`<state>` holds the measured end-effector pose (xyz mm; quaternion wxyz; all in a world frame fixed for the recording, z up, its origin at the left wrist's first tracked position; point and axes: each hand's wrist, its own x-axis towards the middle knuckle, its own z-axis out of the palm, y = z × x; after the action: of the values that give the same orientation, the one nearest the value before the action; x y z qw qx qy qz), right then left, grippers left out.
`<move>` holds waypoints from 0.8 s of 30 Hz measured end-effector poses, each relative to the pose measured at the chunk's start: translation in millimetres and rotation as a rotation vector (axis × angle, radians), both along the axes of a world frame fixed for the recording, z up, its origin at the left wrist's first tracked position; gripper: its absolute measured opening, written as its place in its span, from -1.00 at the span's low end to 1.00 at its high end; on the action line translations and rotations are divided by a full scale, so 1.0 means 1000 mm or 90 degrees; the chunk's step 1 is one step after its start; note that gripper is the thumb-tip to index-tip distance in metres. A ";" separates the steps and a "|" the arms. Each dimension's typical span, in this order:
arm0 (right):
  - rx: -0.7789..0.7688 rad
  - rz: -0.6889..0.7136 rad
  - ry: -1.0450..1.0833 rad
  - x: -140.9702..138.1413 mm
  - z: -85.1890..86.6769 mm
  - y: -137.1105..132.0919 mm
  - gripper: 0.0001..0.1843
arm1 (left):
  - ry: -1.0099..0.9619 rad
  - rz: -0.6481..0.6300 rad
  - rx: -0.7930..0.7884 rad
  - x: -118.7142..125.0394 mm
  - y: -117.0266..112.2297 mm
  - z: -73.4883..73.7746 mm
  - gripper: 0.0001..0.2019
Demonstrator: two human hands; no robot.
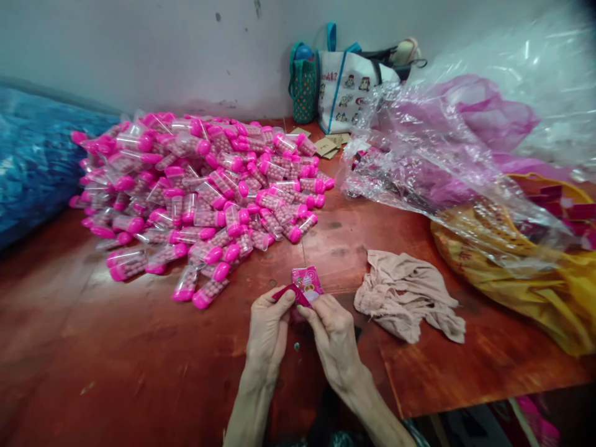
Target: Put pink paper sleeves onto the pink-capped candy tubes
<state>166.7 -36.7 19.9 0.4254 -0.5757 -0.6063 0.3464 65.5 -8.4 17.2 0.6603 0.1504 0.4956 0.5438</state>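
Observation:
Near the front of the red-brown table, my left hand (pixel 270 326) pinches a small dark pink printed piece (pixel 298 295), which looks like a folded label or packet. From the other side my right hand (pixel 334 326) grips the same piece, its fingers closed at the right edge. A brighter pink printed part (pixel 308 280) with round pictures stands up behind the fingertips. Whether it is joined to the darker piece I cannot tell. Beyond my hands lies a large heap of clear tubes (pixel 223 180) with bright pink caps, filled with small pinkish balls.
A crumpled beige cloth (pixel 407 295) lies right of my hands. Farther right are a yellow bag (pixel 493 273) and clear plastic sheeting (pixel 419 167). A white tote bag (pixel 344 87) and a green bottle holder (pixel 303 90) stand by the wall. Blue wrapped material (pixel 41 155) is at left.

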 end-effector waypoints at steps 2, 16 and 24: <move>0.027 0.005 -0.013 -0.002 0.000 -0.001 -0.78 | 0.008 0.001 -0.001 -0.001 0.000 -0.001 -0.85; 0.001 -0.041 0.046 -0.005 -0.003 0.001 -0.88 | 0.046 0.043 0.053 -0.003 -0.004 0.001 -0.88; 0.081 -0.024 -0.132 -0.001 -0.014 0.003 -0.77 | 0.210 0.057 0.129 -0.007 -0.013 -0.001 -0.62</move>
<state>165.4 -33.9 5.9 0.4025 -0.5916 -0.6568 0.2380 58.8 -21.5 15.9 0.5266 0.2807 0.5463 0.5877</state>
